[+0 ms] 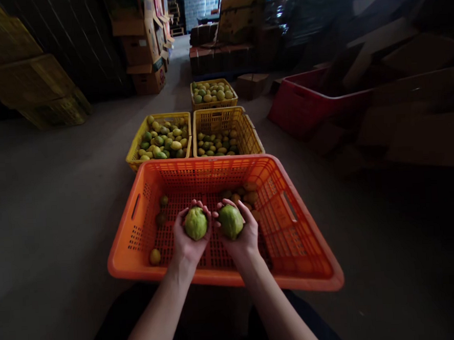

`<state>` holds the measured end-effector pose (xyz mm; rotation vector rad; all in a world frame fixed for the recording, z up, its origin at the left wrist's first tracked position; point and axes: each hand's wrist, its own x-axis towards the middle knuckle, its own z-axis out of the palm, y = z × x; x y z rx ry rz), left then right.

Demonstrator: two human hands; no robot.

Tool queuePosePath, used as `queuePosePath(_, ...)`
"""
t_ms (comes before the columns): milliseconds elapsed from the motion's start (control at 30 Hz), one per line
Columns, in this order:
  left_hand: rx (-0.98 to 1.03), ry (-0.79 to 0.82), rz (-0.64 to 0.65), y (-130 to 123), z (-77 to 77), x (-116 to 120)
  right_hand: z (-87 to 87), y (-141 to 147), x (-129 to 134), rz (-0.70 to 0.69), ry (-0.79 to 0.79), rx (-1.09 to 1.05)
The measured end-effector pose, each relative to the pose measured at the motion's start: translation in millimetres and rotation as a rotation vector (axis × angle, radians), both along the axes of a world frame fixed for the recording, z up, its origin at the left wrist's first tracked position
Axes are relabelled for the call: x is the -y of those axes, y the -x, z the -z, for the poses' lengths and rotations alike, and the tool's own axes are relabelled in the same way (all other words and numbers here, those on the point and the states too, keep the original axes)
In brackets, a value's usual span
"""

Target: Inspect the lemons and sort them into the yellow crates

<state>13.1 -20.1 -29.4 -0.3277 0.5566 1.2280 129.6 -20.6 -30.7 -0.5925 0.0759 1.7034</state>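
Over the large orange crate (pixel 226 280), both palms face up side by side, each with a green fruit. My left hand (pixel 189 244) cups a bumpy green fruit (pixel 196 223), its fingers curled around the far side. In my right hand (pixel 246 235) lies a smoother, darker green fruit (pixel 230 222), with the thumb along its right side. Below, inside the crate, a few small fruits lie at the left, among them a yellow one (pixel 155 256). Several brownish fruits (pixel 250 197) are gathered at the far right of the crate, partly hidden by my right hand.
Beyond the orange crate stand a yellow crate full of green-yellow fruits (pixel 163 138), a partly filled yellow crate (pixel 250 132) and a third yellow crate (pixel 215 104) farther back. A red crate (pixel 303 104) is at the right. Cardboard boxes (pixel 138 49) are stacked behind, left of centre.
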Motion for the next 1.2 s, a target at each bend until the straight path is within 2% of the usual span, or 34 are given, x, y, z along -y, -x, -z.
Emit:
queuePosePath(167,-0.045,-0.076,-0.064,-1,1.3,0,-0.1,4,-1,0.114,0.076,-0.008)
queuePosePath(367,-0.051,-0.15,-0.055,-1,3.1,0,3.1,4,-2,0.133,0.056,-0.02)
queuePosePath(700,-0.065,-0.088,-0.029,-2,-2.3,-3,6.3,2,-3,0.096,0.025,-0.032)
queuePosePath(900,-0.045,0.014,-0.075,-3,-2.0,-6,9.0,5,-9,0.1,0.199,-0.046)
queuePosePath(1000,-0.059,0.044,-0.076,-5,-1.1,-8,15.6,4,-11,0.072,0.215,-0.044)
queuePosePath(1200,-0.088,0.058,-0.053,-6,-1.1,-9,31.0,2,-11,0.077,0.151,-0.042)
